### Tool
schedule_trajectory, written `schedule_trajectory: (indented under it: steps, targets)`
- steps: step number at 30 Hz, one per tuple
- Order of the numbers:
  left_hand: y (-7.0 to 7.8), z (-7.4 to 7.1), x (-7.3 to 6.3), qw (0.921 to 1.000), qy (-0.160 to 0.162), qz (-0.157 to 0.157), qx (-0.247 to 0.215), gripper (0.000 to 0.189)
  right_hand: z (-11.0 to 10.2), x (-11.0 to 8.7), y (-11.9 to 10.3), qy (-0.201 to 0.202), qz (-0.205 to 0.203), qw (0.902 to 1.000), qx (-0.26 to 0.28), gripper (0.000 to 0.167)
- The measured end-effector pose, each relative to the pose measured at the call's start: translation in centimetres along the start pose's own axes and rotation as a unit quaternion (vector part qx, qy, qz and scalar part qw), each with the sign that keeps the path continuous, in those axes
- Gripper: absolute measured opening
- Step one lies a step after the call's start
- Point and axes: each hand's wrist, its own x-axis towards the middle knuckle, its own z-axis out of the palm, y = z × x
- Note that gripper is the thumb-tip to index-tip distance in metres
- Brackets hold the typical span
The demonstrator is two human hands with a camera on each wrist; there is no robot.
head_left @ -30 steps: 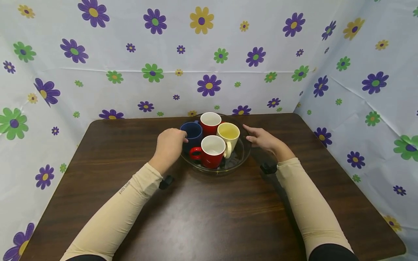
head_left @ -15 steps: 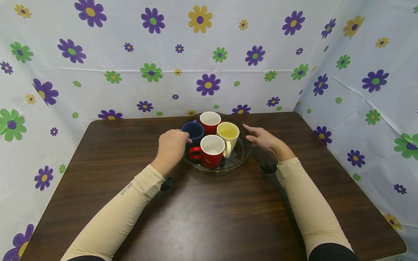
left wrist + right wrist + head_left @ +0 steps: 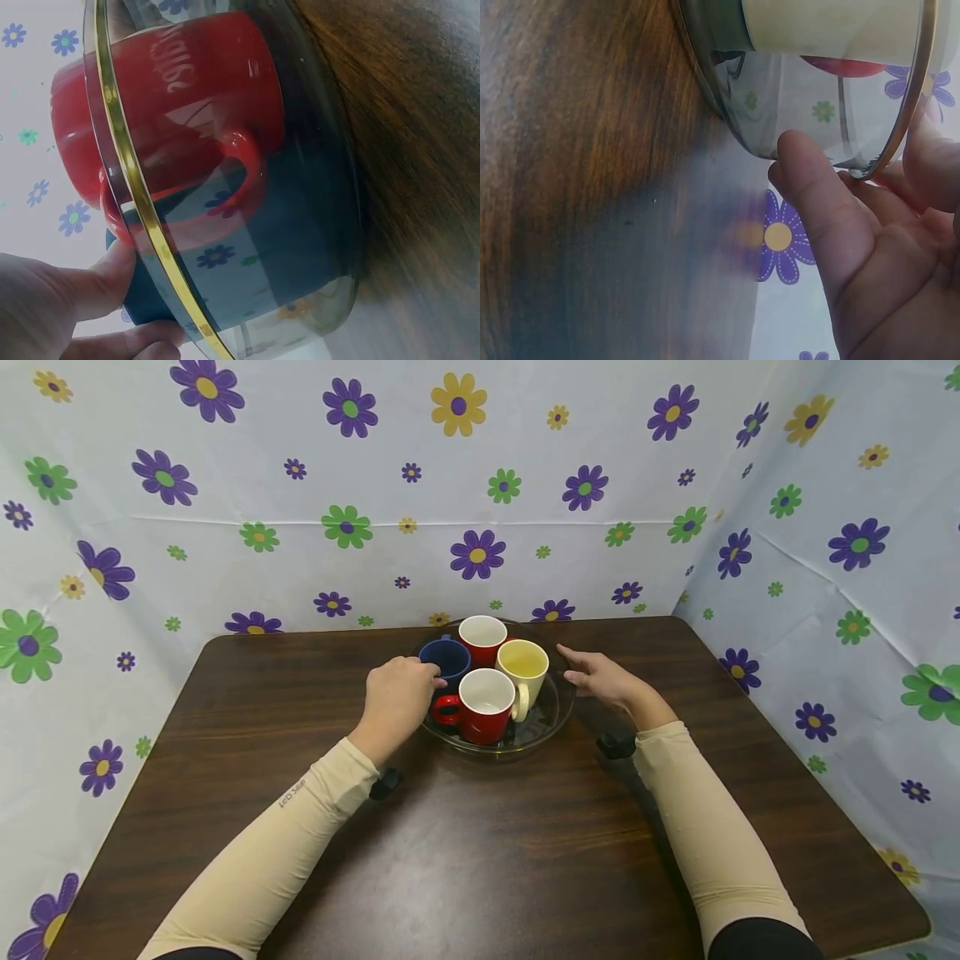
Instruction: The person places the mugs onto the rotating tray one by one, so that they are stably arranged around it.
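A clear glass bowl (image 3: 551, 727) with a gold-coloured rim holds two red mugs, a yellow mug and a blue mug. My left hand (image 3: 397, 697) pinches the near-left rim of the blue mug (image 3: 447, 653), thumb and fingers on its wall in the left wrist view. Beside it, the front red mug (image 3: 486, 718) stands with its handle towards the left. Behind are the other red mug (image 3: 482, 639) and the yellow mug (image 3: 522, 664). My right hand (image 3: 607, 681) is at the bowl's right side, its extended fingers (image 3: 810, 176) against the outer glass in the right wrist view.
The bowl sits near the back edge of a dark brown wooden table (image 3: 480, 860). A white flower-patterned sheet (image 3: 300, 560) hangs right behind the table and along its sides.
The left hand and the blue mug have shifted slightly to the right, closer to the red mugs. The right hand stays at the bowl's side.
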Motion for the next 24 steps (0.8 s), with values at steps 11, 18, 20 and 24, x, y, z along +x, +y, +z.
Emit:
schedule_trajectory:
  steps: [11, 18, 20, 24]
  targets:
    - [0.1, 0.3, -0.6, 0.9996, -0.002, -0.012, -0.026, 0.022, 0.1, -0.4, 0.1, 0.003, 0.002, 0.9999, 0.009, 0.063]
    - [-1.9, -0.7, -0.7, 0.9974, 0.032, -0.036, -0.054, 0.026, -0.1, -0.5, 0.0, 0.005, 0.002, 0.9999, 0.015, 0.063]
    - [-2.9, -1.2, -0.7, 0.9965, 0.026, -0.055, -0.057, 0.027, -0.1, -0.2, 0.0, 0.002, -0.004, 0.9999, 0.016, 0.062]
    - [-5.0, -1.4, -0.9, 0.9938, -0.038, -0.090, -0.052, 0.035, -0.1, 0.0, 0.1, -0.001, -0.004, 0.9999, 0.015, 0.062]
